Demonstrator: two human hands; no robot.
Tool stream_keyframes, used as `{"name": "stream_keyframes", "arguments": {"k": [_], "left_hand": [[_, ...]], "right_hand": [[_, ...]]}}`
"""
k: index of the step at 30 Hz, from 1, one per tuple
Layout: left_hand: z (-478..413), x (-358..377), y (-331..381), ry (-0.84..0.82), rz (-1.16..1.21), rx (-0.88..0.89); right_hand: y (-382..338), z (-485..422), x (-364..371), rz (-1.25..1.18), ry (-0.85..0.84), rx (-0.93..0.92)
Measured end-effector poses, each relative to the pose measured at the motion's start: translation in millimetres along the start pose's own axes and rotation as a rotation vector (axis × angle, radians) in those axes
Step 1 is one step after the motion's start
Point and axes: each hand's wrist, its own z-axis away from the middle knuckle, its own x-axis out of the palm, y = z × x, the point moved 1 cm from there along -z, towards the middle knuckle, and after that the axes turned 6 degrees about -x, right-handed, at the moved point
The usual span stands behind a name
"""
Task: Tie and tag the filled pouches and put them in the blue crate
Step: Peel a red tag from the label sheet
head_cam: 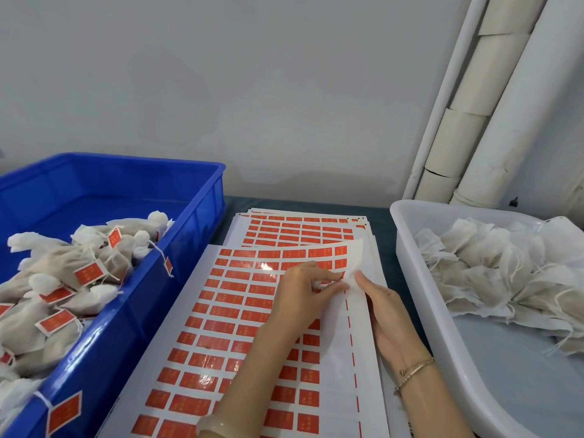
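Observation:
A sheet of red sticker tags (234, 314) lies in front of me on the table. My left hand (303, 289) pinches a red tag at the sheet's right part. My right hand (382, 311) presses flat on the sheet's white right margin, thumb beside the lifted corner. The blue crate (132, 308) at the left holds several tied pouches (63, 263) with red tags on strings. A white tub (442, 311) at the right holds several untagged pouches (499, 273) with loose strings.
More tag sheets (300, 227) are stacked under and behind the top one. Cardboard tubes and white pipes (474, 121) lean in the back right corner against the grey wall. Crate and tub flank the sheets closely.

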Motion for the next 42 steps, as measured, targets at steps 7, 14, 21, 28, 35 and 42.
{"name": "stream_keyframes", "arguments": {"k": [7,14,21,28,35,42], "left_hand": [[0.2,0.6,-2.5,-0.019,0.023,0.001],[-1.0,-2.9,-3.2,-0.012,0.190,-0.072],[-1.0,-4.9,-1.8,0.015,0.177,-0.079],[-2.2,-13.9,0.5,0.113,0.193,-0.158],[-5.0,-31.8,-7.2,0.273,0.272,-0.295],[-1.4,-48.3,-2.1,0.245,0.321,-0.275]], "right_hand": [[-2.4,3.9,2.8,0.050,0.016,-0.014],[-3.2,5.6,3.4,0.061,-0.011,-0.033],[-3.6,4.8,2.5,0.044,0.000,-0.015],[0.3,2.0,1.0,0.147,0.063,-0.090],[11.0,-6.8,-4.1,0.266,0.095,-0.190],[12.3,-5.7,-1.6,0.500,0.230,-0.328]]}}
